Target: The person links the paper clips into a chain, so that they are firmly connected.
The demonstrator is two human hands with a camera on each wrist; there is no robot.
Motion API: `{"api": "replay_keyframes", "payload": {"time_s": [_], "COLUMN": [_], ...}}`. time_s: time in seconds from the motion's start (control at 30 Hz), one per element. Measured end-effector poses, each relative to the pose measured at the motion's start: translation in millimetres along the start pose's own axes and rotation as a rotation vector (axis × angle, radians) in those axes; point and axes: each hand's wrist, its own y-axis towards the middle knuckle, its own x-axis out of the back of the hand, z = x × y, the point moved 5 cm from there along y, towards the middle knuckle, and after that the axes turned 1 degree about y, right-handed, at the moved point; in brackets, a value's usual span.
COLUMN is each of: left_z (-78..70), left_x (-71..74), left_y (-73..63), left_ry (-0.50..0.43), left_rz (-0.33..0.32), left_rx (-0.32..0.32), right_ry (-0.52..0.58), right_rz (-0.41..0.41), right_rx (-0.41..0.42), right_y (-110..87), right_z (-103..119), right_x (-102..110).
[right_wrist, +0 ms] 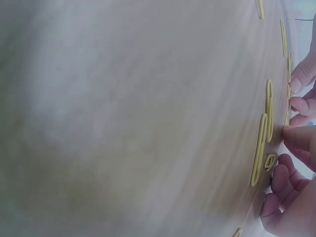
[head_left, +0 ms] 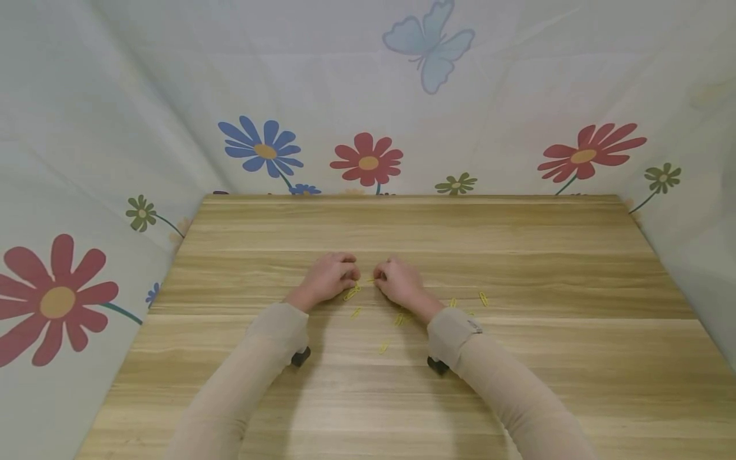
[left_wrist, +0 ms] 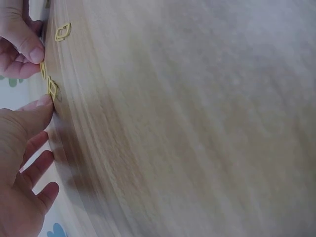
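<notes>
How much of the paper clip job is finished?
Done: maybe a little; a few yellow clips lie bunched by the left hand, though I can't tell if they're joined.
In hand: the left hand pinches a clip, and the right hand holds another clip close by.
Left: probably the loose clips scattered on the table.

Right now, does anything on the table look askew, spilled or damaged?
Nothing stands out: several yellow paper clips lie scattered at differing angles on the wood-grain table, but I see none broken.
</notes>
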Motion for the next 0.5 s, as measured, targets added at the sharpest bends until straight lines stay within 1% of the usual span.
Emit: {"api": "replay_keyframes", "payload": {"time_s": [0.33, 0.5], "left_z": [-1.3, -1.9], "left_x": [-2.9, -3.2], "left_y": [2.1, 2.3], "left_ry": [0.028, 0.027], "left_rz": [0.056, 0.063], "left_rx": [0.038, 0.043], "right_ry": [0.01, 0.005], "right_rz": [0.012, 0.025], "right_rx": [-0.015, -0.022], "right_y": [0.5, 1.6], "right_z": [0.5, -0.4], "right_x": [-2.4, -3.5]}}
